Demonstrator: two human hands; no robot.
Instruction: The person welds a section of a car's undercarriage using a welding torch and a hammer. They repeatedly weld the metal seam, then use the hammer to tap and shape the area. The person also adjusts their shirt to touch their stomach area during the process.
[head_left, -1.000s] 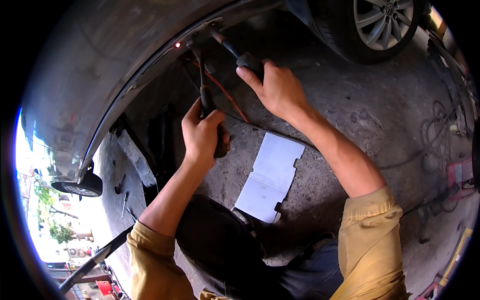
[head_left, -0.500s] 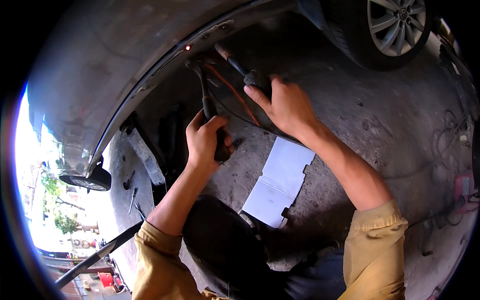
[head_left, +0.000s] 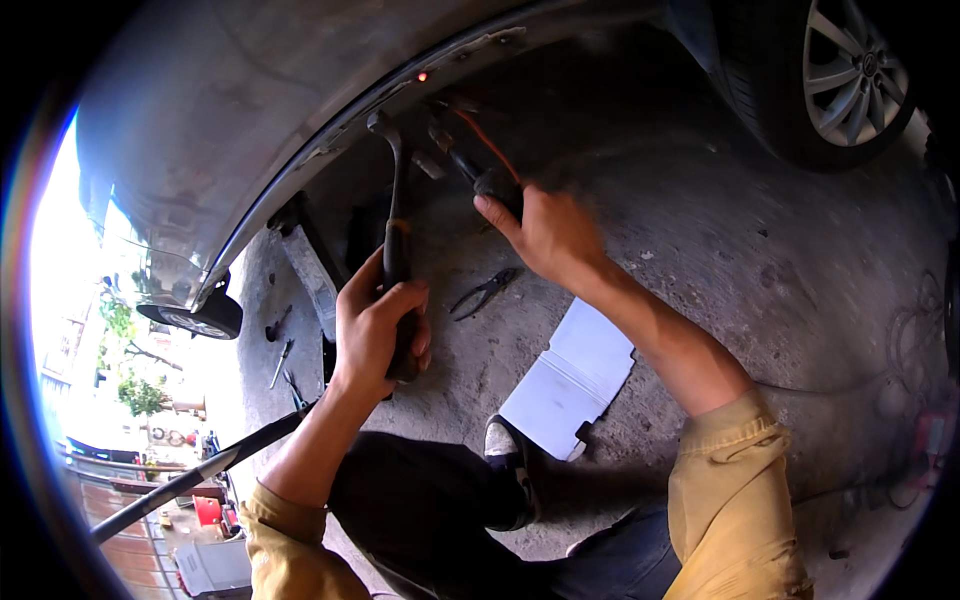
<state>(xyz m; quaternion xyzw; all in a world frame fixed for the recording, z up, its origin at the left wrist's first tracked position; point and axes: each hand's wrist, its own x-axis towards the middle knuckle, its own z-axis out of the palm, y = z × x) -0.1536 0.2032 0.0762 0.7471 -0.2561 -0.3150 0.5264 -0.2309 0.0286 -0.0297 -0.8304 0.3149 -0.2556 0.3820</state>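
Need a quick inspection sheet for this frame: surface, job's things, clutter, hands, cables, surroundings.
Surface: rough concrete floor, stained.
Job's things: hammer, head up at the car body edge; dark-handled tool pointed at the same edge.
Clutter: pliers, white panel, small tools on the floor.
Hands: left hand grips the hammer handle; right hand holds the dark-handled tool.
Cables: orange wire by the right hand.
Surroundings: car wheel, bright street at left.

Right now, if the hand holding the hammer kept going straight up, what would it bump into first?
Probably the car's lower edge: the left hand grips a hammer whose head already sits just under it. Depth is hard to judge.
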